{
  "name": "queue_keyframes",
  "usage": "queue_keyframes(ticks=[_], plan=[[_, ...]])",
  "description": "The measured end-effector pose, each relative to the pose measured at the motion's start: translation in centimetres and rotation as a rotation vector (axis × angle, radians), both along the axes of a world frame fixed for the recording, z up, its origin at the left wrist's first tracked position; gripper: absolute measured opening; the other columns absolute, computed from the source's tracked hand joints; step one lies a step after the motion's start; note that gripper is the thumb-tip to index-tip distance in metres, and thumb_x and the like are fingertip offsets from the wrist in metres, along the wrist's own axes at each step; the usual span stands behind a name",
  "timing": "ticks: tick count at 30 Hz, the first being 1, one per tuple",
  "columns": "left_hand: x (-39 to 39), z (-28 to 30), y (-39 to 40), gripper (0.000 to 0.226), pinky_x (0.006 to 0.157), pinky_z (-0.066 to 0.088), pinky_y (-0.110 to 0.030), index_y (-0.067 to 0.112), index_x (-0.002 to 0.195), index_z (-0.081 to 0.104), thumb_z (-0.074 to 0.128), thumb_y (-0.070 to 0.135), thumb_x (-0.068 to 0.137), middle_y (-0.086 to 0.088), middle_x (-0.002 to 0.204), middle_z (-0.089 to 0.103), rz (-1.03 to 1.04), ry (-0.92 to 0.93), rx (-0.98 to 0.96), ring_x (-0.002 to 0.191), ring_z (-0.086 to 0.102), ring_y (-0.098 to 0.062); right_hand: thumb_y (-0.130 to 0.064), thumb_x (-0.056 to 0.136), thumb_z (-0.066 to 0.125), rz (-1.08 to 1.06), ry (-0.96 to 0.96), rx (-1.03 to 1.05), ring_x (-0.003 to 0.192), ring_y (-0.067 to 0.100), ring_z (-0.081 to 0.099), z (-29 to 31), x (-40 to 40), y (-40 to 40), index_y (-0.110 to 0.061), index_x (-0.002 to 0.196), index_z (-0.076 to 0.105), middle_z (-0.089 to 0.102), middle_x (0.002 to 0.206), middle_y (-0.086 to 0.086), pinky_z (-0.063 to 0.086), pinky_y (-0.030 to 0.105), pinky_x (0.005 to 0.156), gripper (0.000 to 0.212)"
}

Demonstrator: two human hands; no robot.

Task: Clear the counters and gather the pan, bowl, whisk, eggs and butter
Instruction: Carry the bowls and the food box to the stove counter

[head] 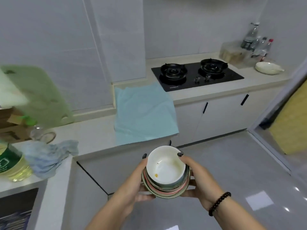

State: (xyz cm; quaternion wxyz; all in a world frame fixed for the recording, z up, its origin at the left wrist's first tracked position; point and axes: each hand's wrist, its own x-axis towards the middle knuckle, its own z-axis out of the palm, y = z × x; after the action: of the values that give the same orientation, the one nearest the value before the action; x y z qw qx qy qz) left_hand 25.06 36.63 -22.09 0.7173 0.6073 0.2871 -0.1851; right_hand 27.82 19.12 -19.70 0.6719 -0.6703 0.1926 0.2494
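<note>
Kitchen floor (232, 163) open ahead | counter (93, 135) edge just beyond | left hand (141, 181), right hand (197, 176) grip stacked bowls (166, 170) from both sides

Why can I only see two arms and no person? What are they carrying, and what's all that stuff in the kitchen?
The camera sits on the person's head, looking down, so you see only their arms. The left hand and right hand hold a stack of dirty dishes with a white bowl on top. On the pale counter lie a light blue cloth, a crumpled blue rag and a bottle of yellow oil. Farther back is a black two-burner gas stove, and beside it a white dish.
</note>
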Motion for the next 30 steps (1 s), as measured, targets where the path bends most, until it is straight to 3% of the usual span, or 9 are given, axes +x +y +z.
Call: queue_keyframes(ticks=[5,11,20,26,30], plan=[[5.9,-0.3,-2.0,0.044,0.085,0.058,-0.048,0.027,0.097,0.073,0.05,0.063,0.087,0.0,0.083,0.077,-0.128,-0.014,0.004,0.089,0.072,-0.024,-0.042,0.084,0.06,-0.131,0.003,0.011,0.084,0.022,0.065,-0.2,3.5,-2.2,-0.025,0.099,0.07,0.068,0.094,0.002,0.059,0.043,0.071,0.024],[11.7,-0.5,-7.0,0.046,0.088,0.057,-0.049,0.029,0.101,0.073,0.06,0.067,0.078,-0.003,0.096,0.075,-0.256,-0.012,-0.019,0.092,0.072,-0.026,-0.042,0.085,0.06,-0.247,0.012,0.01,0.086,0.023,0.064,-0.5,7.4,-7.2,-0.024,0.099,0.068,0.067,0.092,0.002,0.058,0.043,0.071,0.023],[21.3,-0.6,-18.6,0.068,0.076,0.06,-0.038,0.023,0.109,0.07,0.065,0.074,0.063,-0.005,0.095,0.073,-0.384,-0.019,-0.017,0.08,0.071,-0.019,-0.043,0.085,0.059,-0.309,0.014,0.024,0.091,0.024,0.063,-1.1,15.8,-18.9,-0.023,0.103,0.066,0.065,0.096,0.004,0.058,0.047,0.076,0.027],[27.6,-0.3,-29.2,0.06,0.082,0.06,-0.043,0.031,0.089,0.077,0.062,0.076,0.052,0.002,0.08,0.076,-0.38,0.012,-0.029,0.08,0.073,-0.02,-0.042,0.086,0.059,-0.338,0.054,0.019,0.089,0.024,0.063,-0.7,22.0,-29.7,-0.023,0.104,0.065,0.066,0.095,0.004,0.057,0.045,0.075,0.028],[30.8,-0.2,-34.9,0.047,0.088,0.058,-0.045,0.029,0.092,0.075,0.056,0.069,0.074,0.006,0.074,0.074,-0.401,0.026,-0.044,0.077,0.071,-0.017,-0.042,0.086,0.058,-0.354,0.056,0.007,0.09,0.024,0.062,-0.2,25.2,-35.2,-0.023,0.104,0.064,0.065,0.097,0.004,0.057,0.044,0.073,0.026]])
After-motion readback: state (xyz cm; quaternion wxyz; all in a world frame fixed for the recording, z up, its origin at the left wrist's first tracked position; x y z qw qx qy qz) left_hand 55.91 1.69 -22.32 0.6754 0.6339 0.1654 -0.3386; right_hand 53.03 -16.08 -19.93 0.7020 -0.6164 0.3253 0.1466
